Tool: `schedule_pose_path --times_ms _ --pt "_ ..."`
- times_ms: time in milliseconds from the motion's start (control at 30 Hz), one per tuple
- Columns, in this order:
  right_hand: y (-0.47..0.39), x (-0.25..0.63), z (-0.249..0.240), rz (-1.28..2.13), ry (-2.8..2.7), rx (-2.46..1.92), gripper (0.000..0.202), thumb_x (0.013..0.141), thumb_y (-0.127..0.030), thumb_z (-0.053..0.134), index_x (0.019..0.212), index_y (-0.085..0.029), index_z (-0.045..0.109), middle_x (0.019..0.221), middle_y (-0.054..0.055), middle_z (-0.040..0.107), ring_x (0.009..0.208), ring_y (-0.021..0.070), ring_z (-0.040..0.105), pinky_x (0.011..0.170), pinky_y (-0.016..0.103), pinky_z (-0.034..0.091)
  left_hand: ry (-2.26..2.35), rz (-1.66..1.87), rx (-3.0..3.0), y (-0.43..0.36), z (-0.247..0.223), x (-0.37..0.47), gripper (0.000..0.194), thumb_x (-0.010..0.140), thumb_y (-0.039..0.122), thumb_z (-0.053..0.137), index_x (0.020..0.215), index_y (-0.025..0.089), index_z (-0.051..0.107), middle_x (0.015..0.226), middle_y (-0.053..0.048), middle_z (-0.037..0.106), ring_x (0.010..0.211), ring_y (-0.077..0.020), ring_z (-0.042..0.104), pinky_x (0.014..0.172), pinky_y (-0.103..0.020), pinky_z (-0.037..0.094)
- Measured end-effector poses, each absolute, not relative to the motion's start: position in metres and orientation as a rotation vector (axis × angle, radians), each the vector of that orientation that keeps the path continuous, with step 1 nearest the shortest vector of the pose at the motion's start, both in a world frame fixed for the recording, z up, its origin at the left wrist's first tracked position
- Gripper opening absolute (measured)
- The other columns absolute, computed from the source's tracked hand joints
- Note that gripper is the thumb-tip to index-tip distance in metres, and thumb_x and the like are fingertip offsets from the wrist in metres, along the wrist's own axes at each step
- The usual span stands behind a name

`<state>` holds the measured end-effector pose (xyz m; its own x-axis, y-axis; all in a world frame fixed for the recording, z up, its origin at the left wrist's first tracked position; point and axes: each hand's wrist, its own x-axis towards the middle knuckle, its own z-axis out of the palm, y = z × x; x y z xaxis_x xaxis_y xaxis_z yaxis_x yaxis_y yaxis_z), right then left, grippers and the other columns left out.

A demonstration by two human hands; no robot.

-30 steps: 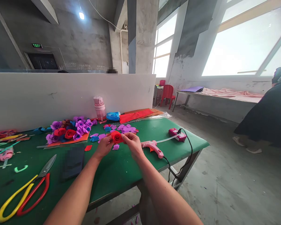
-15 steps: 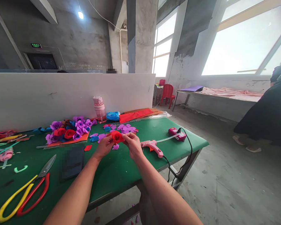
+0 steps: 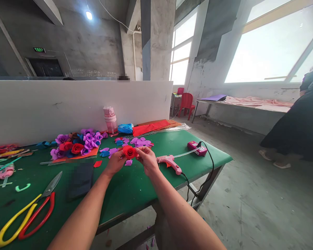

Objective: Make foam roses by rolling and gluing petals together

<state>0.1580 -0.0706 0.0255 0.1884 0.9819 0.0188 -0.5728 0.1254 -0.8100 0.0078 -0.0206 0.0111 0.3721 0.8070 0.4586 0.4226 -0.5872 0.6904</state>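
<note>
Between my two hands, above the green table [image 3: 125,187], is a red paper rose [image 3: 129,152]. The fingers of my left hand [image 3: 117,162] pinch its left side, and my right hand [image 3: 147,160] grips its right side. Purple petals [image 3: 140,142] and a few blue ones lie behind the flower. To the right of my right hand rests a pink glue gun [image 3: 172,163] with a clear stick in its back. A pile of purple, red and blue paper flowers [image 3: 78,144] sits at the back left.
Scissors [image 3: 36,208] and a dark flat object [image 3: 80,180] lie on the left. A pink bottle [image 3: 110,121] stands by the white partition [image 3: 78,104]. A power socket [image 3: 197,148] with a black cable is near the right edge. A person [image 3: 289,118] stands far right.
Both hands still hold the red rose, which is turned very slightly. The view has shifted a little.
</note>
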Motion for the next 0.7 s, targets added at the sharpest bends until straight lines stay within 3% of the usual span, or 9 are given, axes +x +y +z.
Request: schedule_pose_path --times_ms 133,333,533,700 --pt "-0.069 0.159 0.024 1.261 -0.653 -0.788 0.038 0.049 -0.038 0.081 0.072 -0.017 0.059 0.054 -0.005 0.057 0.048 0.0065 0.048 0.055 0.023 0.043 1.085 1.141 2.197 -0.020 0.010 0.009 0.024 0.077 0.035 0.057 0.088 0.020 0.072 0.077 -0.002 0.072 0.085 -0.0228 0.064 0.075 -0.030 0.050" --pt "-0.068 0.164 0.023 1.180 -0.545 -0.867 0.037 0.052 -0.040 0.078 0.072 -0.018 0.056 0.070 -0.001 0.064 0.047 0.0065 0.050 0.049 0.022 0.040 1.146 1.316 2.130 -0.022 0.015 0.008 0.023 0.076 0.028 0.052 0.082 0.020 0.072 0.083 -0.004 0.073 0.082 -0.0210 0.064 0.079 -0.031 0.049" --pt "-0.073 0.160 0.025 1.253 -0.617 -0.879 0.032 0.053 -0.039 0.076 0.069 -0.017 0.059 0.067 0.000 0.064 0.046 0.0057 0.047 0.048 0.021 0.039 1.057 1.491 1.920 -0.021 0.017 0.007 0.020 0.072 0.029 0.058 0.083 0.018 0.071 0.095 -0.006 0.072 0.087 -0.0198 0.063 0.080 -0.031 0.048" --pt "-0.076 0.152 0.027 1.254 -0.688 -0.814 0.032 0.054 -0.041 0.076 0.068 -0.017 0.061 0.067 0.001 0.065 0.048 0.0067 0.048 0.049 0.022 0.040 1.102 1.476 1.746 -0.015 0.009 0.006 0.020 0.071 0.035 0.060 0.072 0.016 0.067 0.068 0.000 0.067 0.067 -0.0153 0.058 0.062 -0.025 0.046"
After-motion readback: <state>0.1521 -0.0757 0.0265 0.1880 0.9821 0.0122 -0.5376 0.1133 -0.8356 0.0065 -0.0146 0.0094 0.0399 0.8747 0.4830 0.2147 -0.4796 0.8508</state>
